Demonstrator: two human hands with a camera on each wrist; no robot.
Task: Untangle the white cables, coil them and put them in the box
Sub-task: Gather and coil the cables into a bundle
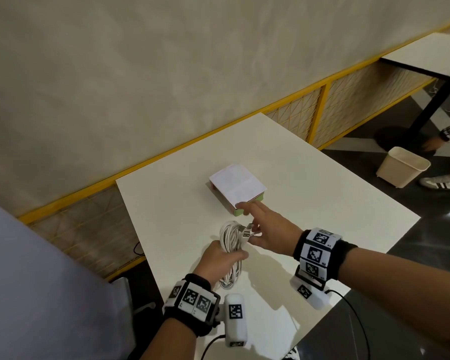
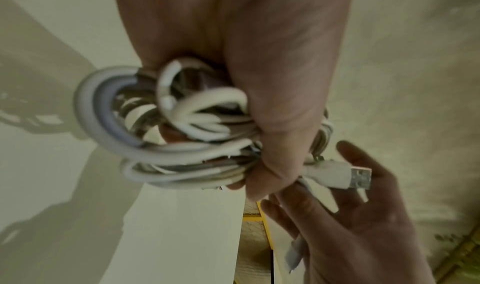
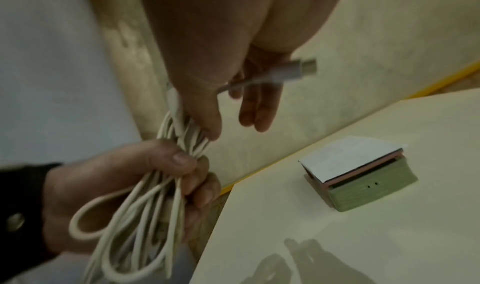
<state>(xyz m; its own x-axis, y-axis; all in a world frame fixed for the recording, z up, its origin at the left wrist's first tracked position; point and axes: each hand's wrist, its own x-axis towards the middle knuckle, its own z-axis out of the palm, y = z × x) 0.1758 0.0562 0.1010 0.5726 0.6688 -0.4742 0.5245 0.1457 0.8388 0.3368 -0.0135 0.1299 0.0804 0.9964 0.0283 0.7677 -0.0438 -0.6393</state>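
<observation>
My left hand (image 1: 218, 255) grips a coil of white cables (image 1: 229, 237) just above the white table (image 1: 322, 203). In the left wrist view the loops (image 2: 103, 114) bulge out of the left hand's fist (image 2: 259, 83), and a USB plug (image 2: 355, 175) sticks out beside the thumb. My right hand (image 1: 270, 229) is right of the coil with straight, spread fingers; its thumb (image 3: 210, 128) touches the strands and a plug end (image 3: 303, 68) lies across its fingers. The green box (image 1: 238, 211), topped by a white flap, stands just beyond the right hand's fingertips, and shows slightly ajar in the right wrist view (image 3: 369, 192).
A yellow-framed mesh fence (image 1: 322, 100) runs along the table's far side. On the floor to the right stand a cream bin (image 1: 400, 167) and another person's hand (image 1: 431, 144) and shoe (image 1: 439, 181). A second table (image 1: 426, 55) is at the far right.
</observation>
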